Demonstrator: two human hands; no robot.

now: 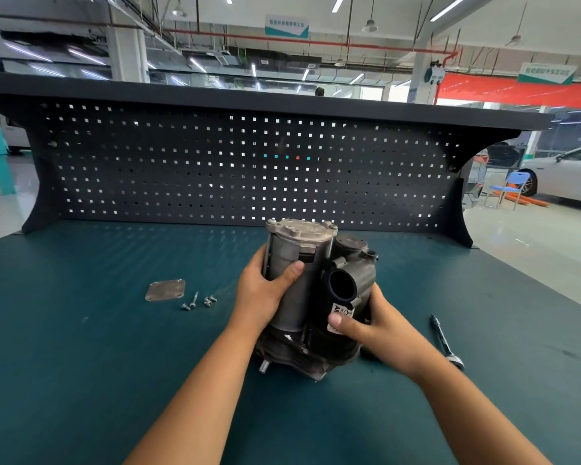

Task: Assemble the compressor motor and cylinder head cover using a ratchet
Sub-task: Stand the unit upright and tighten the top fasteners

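Left hand (265, 290) and right hand (379, 327) both grip the compressor (309, 290) — standing on the bench (81, 364).

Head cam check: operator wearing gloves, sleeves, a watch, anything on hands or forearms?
Nothing worn. Left hand and right hand are ungloved, no rings on visible fingers. Left forearm and right forearm are uncovered to the frame's bottom edge: no sleeves, watch or wristband.
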